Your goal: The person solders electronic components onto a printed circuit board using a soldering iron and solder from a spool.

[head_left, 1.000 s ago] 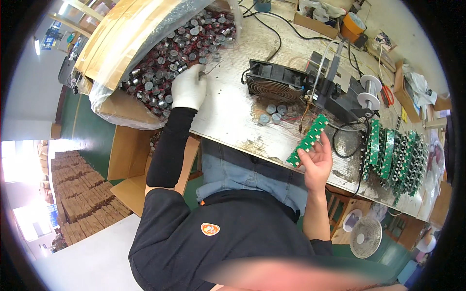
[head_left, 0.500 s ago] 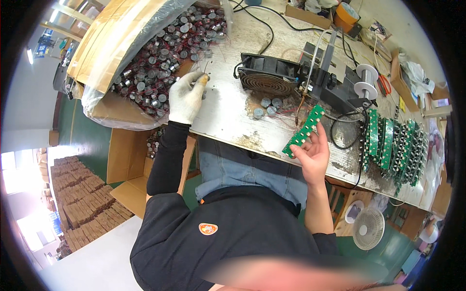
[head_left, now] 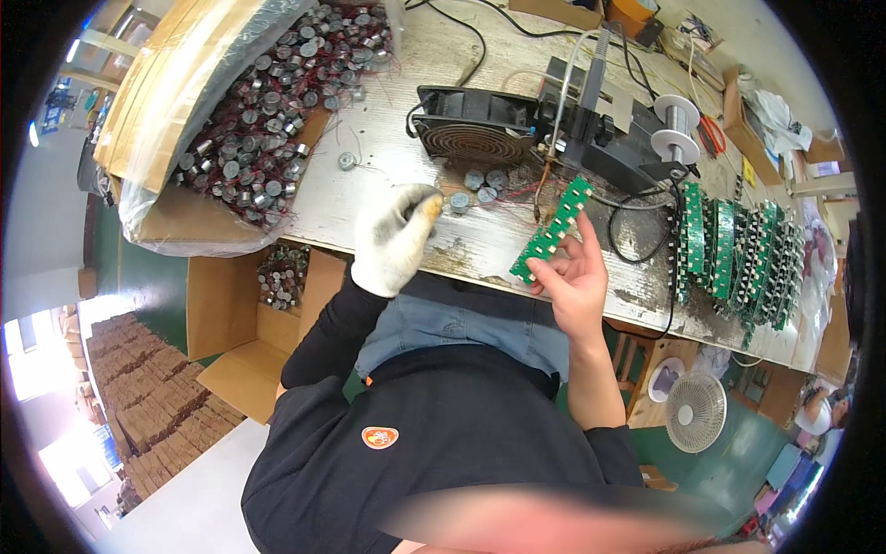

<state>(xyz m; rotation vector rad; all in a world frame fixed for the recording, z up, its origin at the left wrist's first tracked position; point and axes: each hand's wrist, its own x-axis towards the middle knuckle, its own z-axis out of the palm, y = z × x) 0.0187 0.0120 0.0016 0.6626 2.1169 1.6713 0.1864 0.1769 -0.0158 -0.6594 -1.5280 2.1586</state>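
Observation:
My left hand (head_left: pixel 397 242), in a white glove with a yellowed thumb tip, hovers over the near side of the table. Its fingers are curled to a pinch; what they hold, if anything, does not show. Just right of it lie several small round metal motors (head_left: pixel 460 202) with thin wires. A single motor (head_left: pixel 347 161) rests apart, between the glove and the big box. My bare right hand (head_left: pixel 576 275) grips a green circuit board strip (head_left: pixel 556 228) by its lower end, tilted up to the right, near the soldering machine's tip.
A plastic-lined carton (head_left: pixel 138 120) full of wired motors lies tipped at the left. A black fan (head_left: pixel 475 129) and a soldering machine (head_left: pixel 600 129) with a wire spool (head_left: pixel 676 129) stand behind. Rows of green boards (head_left: pixel 738 258) stand at the right. Below sits an open carton (head_left: pixel 221 305).
My left hand has moved from beside the motor carton to the right and nearer, towards the motor cluster. The single motor now shows. My right hand keeps hold of the board; the view has shifted slightly.

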